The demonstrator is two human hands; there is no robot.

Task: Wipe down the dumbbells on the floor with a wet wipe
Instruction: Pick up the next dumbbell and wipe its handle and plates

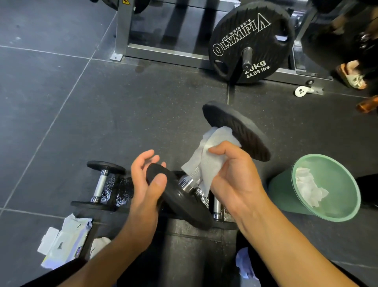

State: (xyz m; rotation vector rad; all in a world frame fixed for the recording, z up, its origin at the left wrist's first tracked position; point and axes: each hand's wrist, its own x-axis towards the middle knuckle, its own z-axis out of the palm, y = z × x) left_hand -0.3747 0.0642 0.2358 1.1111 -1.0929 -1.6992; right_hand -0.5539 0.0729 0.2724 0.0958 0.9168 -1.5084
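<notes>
Right hand (235,174) clutches wet wipe (210,147) on the dumbbell (241,131) (tilted) — left hand (143,184) seemingly grips its plate.

Weight plate (266,47): JOE WEIDER'S OLYMPIA (44.09 lbs)

floor dumbbell (100,185) left of held dumbbell (184,202) | bin (280,194) right, wipes (308,188) inside | wipe pack (65,241) front-left | weight plate (249,41) behind

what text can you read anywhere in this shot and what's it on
"JOE WEIDER'S OLYMPIA": on the weight plate.
"44.09 lbs": same plate, below a "kg" whose number is partly hidden.
"20": on the bar end.
Too blurred to read: print on the wipes pack.
No legible words: yellow sticker on the rack.
</notes>
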